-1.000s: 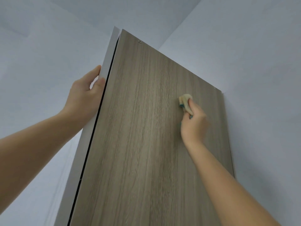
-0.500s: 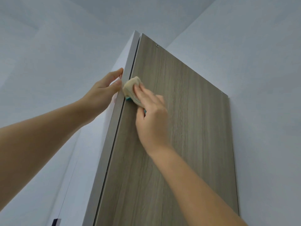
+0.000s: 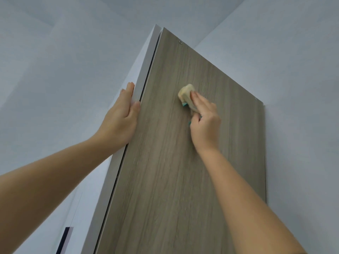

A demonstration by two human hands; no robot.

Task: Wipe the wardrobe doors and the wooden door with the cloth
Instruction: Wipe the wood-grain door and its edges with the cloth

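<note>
Overhead, one cloth (image 3: 186, 95), one door (image 3: 174, 171), two hands (image 3: 119, 121) (image 3: 206, 125)

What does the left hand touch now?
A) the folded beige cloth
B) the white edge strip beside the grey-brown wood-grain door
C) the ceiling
B: the left hand lies along the white edge strip; the right hand holds the folded beige cloth on the grey-brown wood-grain door.

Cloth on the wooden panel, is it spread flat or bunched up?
Bunched up: the cloth is a thick wad under the right hand, against the wooden panel.
</note>
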